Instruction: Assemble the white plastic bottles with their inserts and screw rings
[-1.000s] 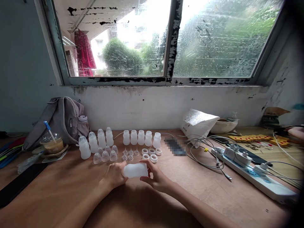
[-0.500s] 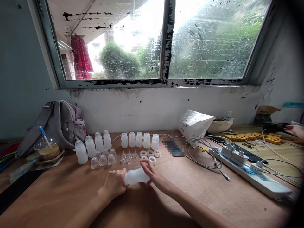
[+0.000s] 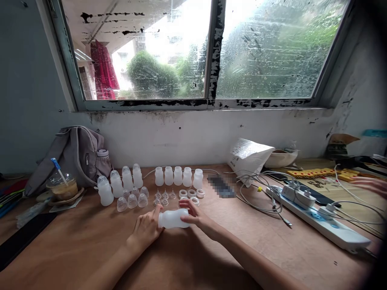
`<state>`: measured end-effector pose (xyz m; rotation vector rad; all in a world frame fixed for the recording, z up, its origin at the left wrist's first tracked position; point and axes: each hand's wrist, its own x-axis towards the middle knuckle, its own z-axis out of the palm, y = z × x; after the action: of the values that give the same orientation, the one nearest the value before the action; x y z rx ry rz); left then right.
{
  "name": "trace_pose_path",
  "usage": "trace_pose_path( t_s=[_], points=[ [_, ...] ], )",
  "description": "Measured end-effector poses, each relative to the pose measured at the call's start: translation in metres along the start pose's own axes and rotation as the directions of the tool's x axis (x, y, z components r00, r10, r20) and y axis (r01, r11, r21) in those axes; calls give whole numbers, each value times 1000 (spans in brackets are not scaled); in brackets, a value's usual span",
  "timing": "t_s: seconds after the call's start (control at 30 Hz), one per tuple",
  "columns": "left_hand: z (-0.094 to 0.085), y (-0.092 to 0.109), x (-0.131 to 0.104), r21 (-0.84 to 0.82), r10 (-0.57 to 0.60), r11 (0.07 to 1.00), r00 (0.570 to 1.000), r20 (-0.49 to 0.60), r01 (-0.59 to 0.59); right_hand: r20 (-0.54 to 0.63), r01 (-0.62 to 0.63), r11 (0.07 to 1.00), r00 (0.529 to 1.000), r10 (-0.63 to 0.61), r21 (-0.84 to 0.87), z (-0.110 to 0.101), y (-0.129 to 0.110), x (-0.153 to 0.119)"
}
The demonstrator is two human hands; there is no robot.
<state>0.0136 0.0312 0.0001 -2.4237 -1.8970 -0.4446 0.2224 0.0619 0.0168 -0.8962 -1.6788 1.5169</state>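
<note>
A frosted white baby bottle [image 3: 173,218] lies sideways between my hands, just above the tabletop. My left hand [image 3: 148,224] is closed round its left end and hides whatever is there. At the right end, my right hand [image 3: 193,215] grips the body, thumb on the near side and fingers behind. Just beyond stand clear nipples [image 3: 165,195] and white collar rings [image 3: 192,194], several of each. Clear dome caps [image 3: 132,200] sit to their left. Open bottles [image 3: 178,176] form a row at the back, and capped bottles [image 3: 105,191] stand farther left.
A drink cup [image 3: 62,186] and a grey backpack [image 3: 75,155] are at left. On the right lie tangled cables [image 3: 256,201], a white power strip [image 3: 326,221] and a white pouch [image 3: 249,159]. Another person's hand [image 3: 370,186] reaches in at the right edge.
The bottle has shifted slightly up and left in the picture, and my right hand's fingers have shifted round its end. The other person's hand has dropped lower, with fingers stretched.
</note>
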Motion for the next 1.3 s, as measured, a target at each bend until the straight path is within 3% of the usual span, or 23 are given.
trace_pose_path(
  t_s=[0.1, 0.17, 0.3, 0.53, 0.6, 0.73, 0.93, 1.0, 1.3],
  points=[
    [0, 0, 1, 2, -29, 1000, 999, 26, 29, 88, -188, 980, 979, 182, 66, -2, -1, 0],
    [-1, 0, 1, 6, -49, 999, 998, 46, 49, 175, -247, 965, 957, 229, 86, -2, -3, -1],
    [0, -2, 1, -14, -86, 996, 995, 53, 87, 106, -92, 988, 991, 79, 127, 1, -9, -5],
    [5, -5, 2, -190, -32, 981, 999, -8, 30, -30, -86, 982, 995, 92, 167, -2, 0, 3],
    [4, -6, 3, -338, 4, 941, 997, -75, -30, -69, -52, 977, 995, 68, 206, -6, 1, 6],
    [0, -7, 6, -630, -4, 772, 991, -137, -84, -104, -40, 962, 992, 70, 271, -12, -2, 8],
    [0, -15, 10, -782, -68, 618, 986, -150, -76, -89, -44, 944, 993, 77, 326, -15, -3, 9],
    [0, -16, 11, -772, -81, 632, 985, -150, -66, -89, -45, 943, 993, 78, 331, -16, -1, 10],
    [-3, -22, 11, -520, -71, 853, 976, -208, -49, -207, -32, 933, 972, 113, 358, -22, 10, 15]
  ],
)
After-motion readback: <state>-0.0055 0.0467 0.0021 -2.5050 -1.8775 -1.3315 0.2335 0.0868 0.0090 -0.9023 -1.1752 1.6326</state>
